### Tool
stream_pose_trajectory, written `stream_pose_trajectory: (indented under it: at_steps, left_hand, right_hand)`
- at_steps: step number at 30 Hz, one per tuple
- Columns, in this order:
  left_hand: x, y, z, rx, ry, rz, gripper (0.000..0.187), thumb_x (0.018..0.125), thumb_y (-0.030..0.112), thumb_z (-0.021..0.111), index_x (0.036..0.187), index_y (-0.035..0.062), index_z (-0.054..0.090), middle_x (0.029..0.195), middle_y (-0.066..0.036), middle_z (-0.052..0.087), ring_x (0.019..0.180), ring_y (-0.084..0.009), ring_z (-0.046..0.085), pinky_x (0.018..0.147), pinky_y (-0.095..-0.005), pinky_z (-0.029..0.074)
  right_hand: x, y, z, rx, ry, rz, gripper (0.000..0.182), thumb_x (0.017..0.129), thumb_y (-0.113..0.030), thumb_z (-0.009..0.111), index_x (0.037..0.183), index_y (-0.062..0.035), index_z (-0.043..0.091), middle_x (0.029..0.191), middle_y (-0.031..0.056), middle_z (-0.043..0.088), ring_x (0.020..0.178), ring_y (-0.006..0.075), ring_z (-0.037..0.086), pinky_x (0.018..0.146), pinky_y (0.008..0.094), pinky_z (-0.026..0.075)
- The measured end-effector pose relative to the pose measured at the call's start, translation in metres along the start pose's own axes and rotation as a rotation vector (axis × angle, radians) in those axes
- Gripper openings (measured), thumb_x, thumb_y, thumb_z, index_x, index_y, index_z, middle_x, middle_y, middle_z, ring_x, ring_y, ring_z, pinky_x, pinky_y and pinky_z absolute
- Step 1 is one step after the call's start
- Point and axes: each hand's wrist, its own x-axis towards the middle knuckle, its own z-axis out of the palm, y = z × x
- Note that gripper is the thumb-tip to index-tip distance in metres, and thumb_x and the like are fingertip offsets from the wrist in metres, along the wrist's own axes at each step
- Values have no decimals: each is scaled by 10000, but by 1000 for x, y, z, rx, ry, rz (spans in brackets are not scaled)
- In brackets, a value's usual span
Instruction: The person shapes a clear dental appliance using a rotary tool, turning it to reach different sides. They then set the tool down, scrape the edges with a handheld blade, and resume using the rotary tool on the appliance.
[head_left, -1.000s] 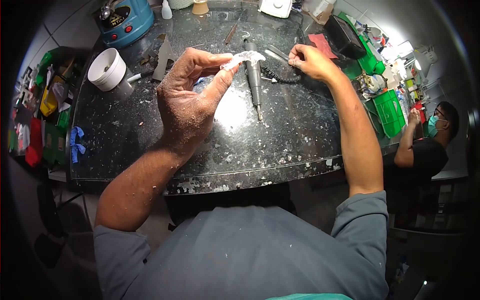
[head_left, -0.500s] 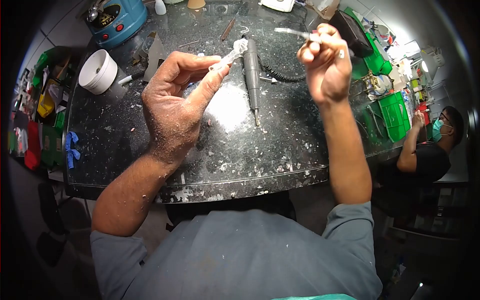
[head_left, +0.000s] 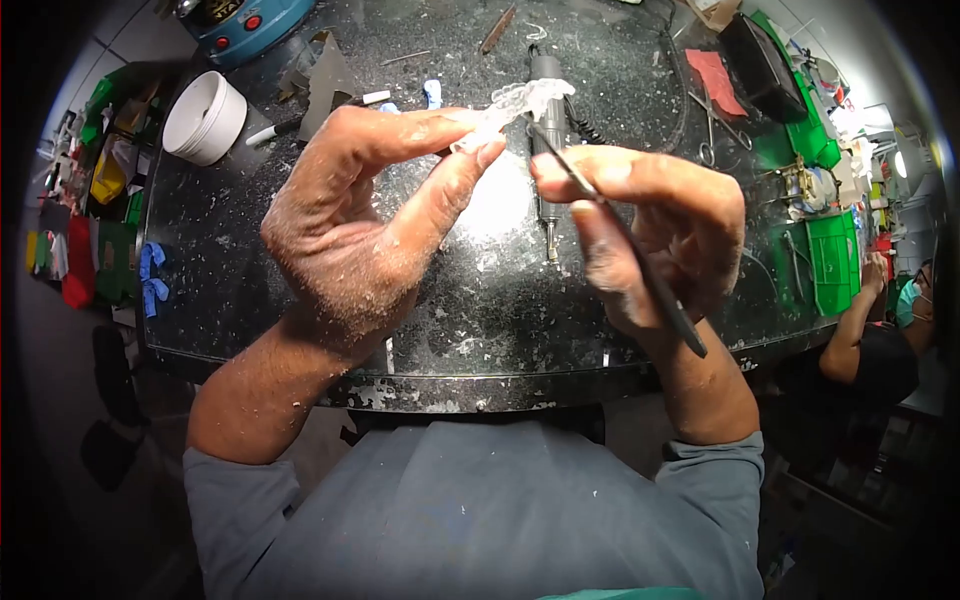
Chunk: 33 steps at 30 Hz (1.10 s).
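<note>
My left hand (head_left: 365,225), dusted with white powder, pinches a clear arch-shaped dental piece (head_left: 535,98) between thumb and forefinger. The piece is raised over the workbench, its bumpy end pointing away from me. In my right hand (head_left: 650,235) is a slim dark-handled hand tool (head_left: 650,265), held like a pen. Its narrow tip reaches up to the underside of the clear piece, and its handle end slants down toward me. Beyond both hands, partly covered by the clear piece, a grey rotary handpiece (head_left: 549,130) lies on the workbench (head_left: 480,335).
A white tub (head_left: 205,120) and a white-capped marker (head_left: 270,133) lie left of my hands. A blue machine (head_left: 250,30) stands at the back left. Scissors (head_left: 712,130), a red cloth (head_left: 715,82) and green trays (head_left: 835,260) are right. A co-worker (head_left: 870,350) sits at the far right.
My right hand has come left and lower, bringing its tool to the clear piece. My left hand still pinches the piece, slightly further right. The view has shifted a little.
</note>
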Motion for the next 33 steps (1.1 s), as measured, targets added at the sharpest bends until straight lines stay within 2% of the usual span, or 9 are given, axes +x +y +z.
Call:
stream_pose_trajectory:
  at_steps: [2,3,4,7,9,13,16,22,33]
  left_hand:
    - [-1,2,0,34,-16,51,190,849,-131,622,1008,-45,565,1020,-213,671,962,-261,683,896,-376,558]
    - [-2,2,0,57,-18,70,206,843,-135,625,1021,-53,561,1039,-226,662,963,-269,682,900,-379,555]
    - [-2,2,0,56,-23,64,206,843,-135,625,1021,-53,561,1039,-226,662,963,-269,682,900,-379,555]
    - [-2,2,0,29,-35,88,221,840,-144,620,1034,-61,556,1056,-242,652,956,-284,683,897,-383,555]
    - [-2,1,1,-35,-17,100,234,837,-157,610,1045,-67,551,1070,-260,643,988,-290,671,907,-381,547]
    - [-2,4,0,14,-33,103,238,832,-169,604,1043,-74,550,1084,-272,638,1029,-288,653,923,-374,535]
    - [-2,2,0,-25,-31,110,240,830,-178,595,1044,-79,549,1098,-279,635,1058,-281,639,935,-367,526]
    - [-2,5,1,-34,-28,75,234,831,-184,582,1039,-81,556,1103,-279,635,1042,-270,649,929,-356,530]
    - [-3,3,4,-73,27,-13,186,826,-128,645,989,-40,631,1015,-155,683,970,-186,672,888,-296,536]
  right_hand:
    - [6,-7,-6,-141,-210,-11,341,822,170,614,1117,54,486,936,274,657,914,321,693,808,415,594]
    - [7,-5,-6,-100,-248,-26,282,801,144,669,1036,71,532,968,289,655,931,337,692,784,397,603]
    - [6,-2,0,-153,-181,-124,249,799,118,693,998,69,553,971,283,658,914,339,697,759,377,610]
    - [8,-7,0,-154,-181,-104,249,796,97,708,996,52,567,979,265,663,932,335,695,776,384,605]
    - [13,-14,-4,-291,-235,-91,241,803,76,712,998,40,576,1012,256,661,975,333,683,808,411,595]
    - [11,-13,-5,-139,-248,-31,234,816,83,689,1011,32,571,1052,230,639,1007,335,667,908,455,551]
    - [6,-14,-3,-104,-227,11,238,817,102,675,1017,33,565,1053,227,626,1002,326,668,938,465,536]
    - [4,-14,-6,-134,-252,29,247,814,89,686,1021,28,565,1054,227,608,1000,313,668,915,456,552]
    - [8,-13,-6,-275,-284,-80,223,813,-8,724,985,5,581,1047,217,605,995,349,667,884,430,567]
